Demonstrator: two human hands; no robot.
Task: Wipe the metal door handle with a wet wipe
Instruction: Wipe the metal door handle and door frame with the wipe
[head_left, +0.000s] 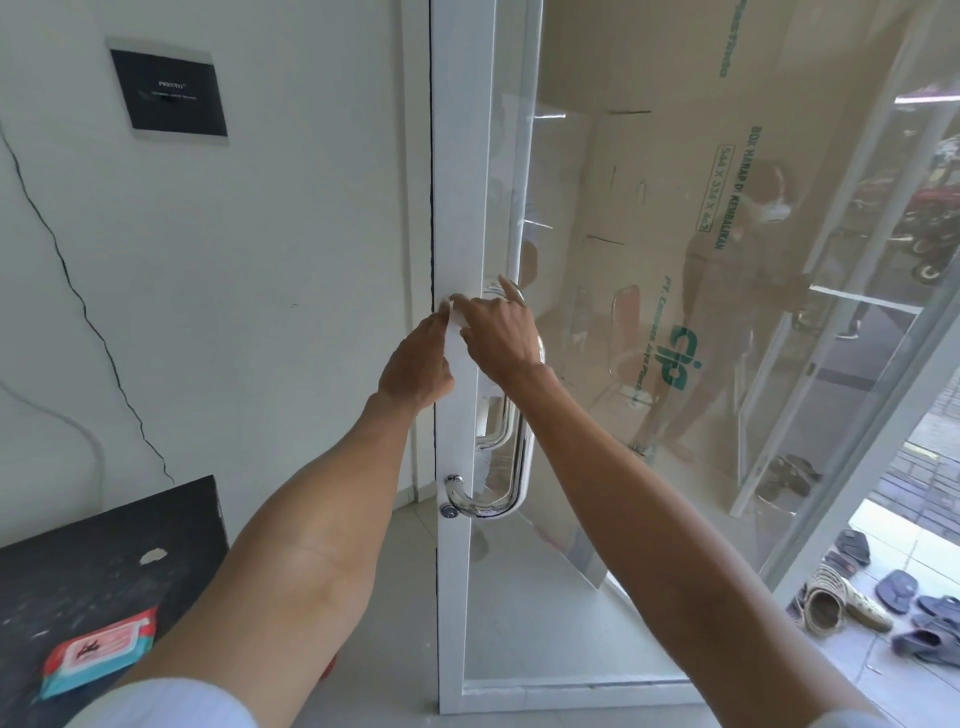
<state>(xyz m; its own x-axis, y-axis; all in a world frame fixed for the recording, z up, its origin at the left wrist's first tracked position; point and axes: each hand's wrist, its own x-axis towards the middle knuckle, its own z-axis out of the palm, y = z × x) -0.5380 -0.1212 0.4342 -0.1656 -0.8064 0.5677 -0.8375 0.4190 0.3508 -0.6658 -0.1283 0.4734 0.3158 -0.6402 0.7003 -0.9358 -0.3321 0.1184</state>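
Observation:
A polished metal door handle (519, 467) runs vertically on the white-framed glass door (457, 208); its curved lower end and mount show above a round lock. A white wet wipe (460, 343) hangs between my two hands in front of the door frame, near the handle's hidden upper end. My left hand (415, 369) pinches the wipe's left edge. My right hand (501, 332) grips its top, with the forefinger pointing up. The handle's upper part is covered by my right hand.
A red and teal wet wipe pack (98, 652) lies on a dark table (104, 545) at the lower left. A black wall plate (169, 93) hangs on the cracked white wall. Sandals (883, 597) lie outside behind the glass at the right.

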